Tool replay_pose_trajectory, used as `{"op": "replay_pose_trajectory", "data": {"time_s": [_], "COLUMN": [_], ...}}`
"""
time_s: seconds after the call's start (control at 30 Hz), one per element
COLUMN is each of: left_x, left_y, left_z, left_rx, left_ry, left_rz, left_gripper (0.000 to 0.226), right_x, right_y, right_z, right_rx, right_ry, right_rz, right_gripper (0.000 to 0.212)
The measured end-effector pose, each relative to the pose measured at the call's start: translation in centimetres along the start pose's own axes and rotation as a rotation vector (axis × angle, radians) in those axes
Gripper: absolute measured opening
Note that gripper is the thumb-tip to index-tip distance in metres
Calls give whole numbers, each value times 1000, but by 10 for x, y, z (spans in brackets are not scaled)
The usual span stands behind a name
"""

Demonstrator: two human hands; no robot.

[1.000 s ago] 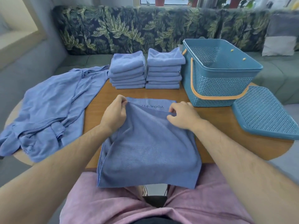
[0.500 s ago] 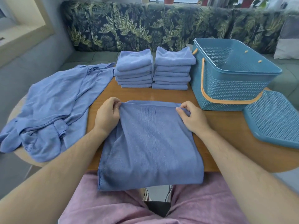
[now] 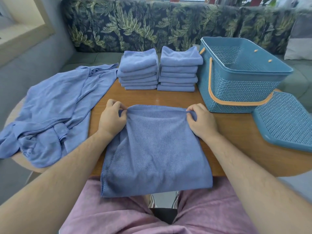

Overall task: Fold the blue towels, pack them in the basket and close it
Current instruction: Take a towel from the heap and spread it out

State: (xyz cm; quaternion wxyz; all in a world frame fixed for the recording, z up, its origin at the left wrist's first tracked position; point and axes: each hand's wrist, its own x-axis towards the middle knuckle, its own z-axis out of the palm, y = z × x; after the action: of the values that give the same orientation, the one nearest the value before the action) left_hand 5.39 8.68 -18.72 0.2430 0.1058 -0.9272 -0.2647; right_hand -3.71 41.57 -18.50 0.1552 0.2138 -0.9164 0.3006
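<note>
A blue towel (image 3: pixel 155 149), folded over once, lies on the wooden table (image 3: pixel 236 132) in front of me and hangs over the near edge onto my lap. My left hand (image 3: pixel 112 119) pinches its far left corner and my right hand (image 3: pixel 201 121) pinches its far right corner. Two stacks of folded blue towels (image 3: pixel 139 70) (image 3: pixel 179 70) stand at the back of the table. To their right stands the open teal basket (image 3: pixel 239 92) with an orange handle. Its teal lid (image 3: pixel 285 122) lies flat at the table's right edge.
A heap of unfolded blue towels (image 3: pixel 50 105) covers the left part of the table and droops over its edge. A leaf-patterned sofa (image 3: pixel 152 26) runs behind the table, with a grey cushion (image 3: pixel 298 43) at the far right.
Both hands carried the towel's near edge forward over its far edge, covering the printed strip. The top edge now lies flatter on the table, still pinched at both corners.
</note>
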Motion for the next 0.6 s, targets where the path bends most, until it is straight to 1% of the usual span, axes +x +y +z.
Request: {"op": "replay_pose_trajectory", "data": {"time_s": [0.1, 0.2, 0.3, 0.4, 0.5, 0.6], "left_x": [0, 1, -2, -3, -4, -6], "left_y": [0, 1, 3, 2, 2, 5], "left_z": [1, 2, 2, 0, -2, -3], "left_rx": [26, 29, 12, 23, 30, -55], "left_ry": [-30, -65, -49, 30, 64, 43], "left_rz": [1, 3, 54, 166, 239, 224], "left_gripper": [8, 8, 6, 4, 6, 6], "right_x": [0, 1, -1, -2, -3, -4], "right_y": [-3, -3, -4, -4, -5, -5], "right_z": [3, 4, 4, 3, 3, 3], "right_rx": [-90, -107, -120, -174, -103, -44], "right_ry": [-57, -62, -7, 107, 100, 90], "right_rz": [-19, -39, -105, -180, -169, -147], "right_gripper": [11, 11, 10, 9, 10, 9]}}
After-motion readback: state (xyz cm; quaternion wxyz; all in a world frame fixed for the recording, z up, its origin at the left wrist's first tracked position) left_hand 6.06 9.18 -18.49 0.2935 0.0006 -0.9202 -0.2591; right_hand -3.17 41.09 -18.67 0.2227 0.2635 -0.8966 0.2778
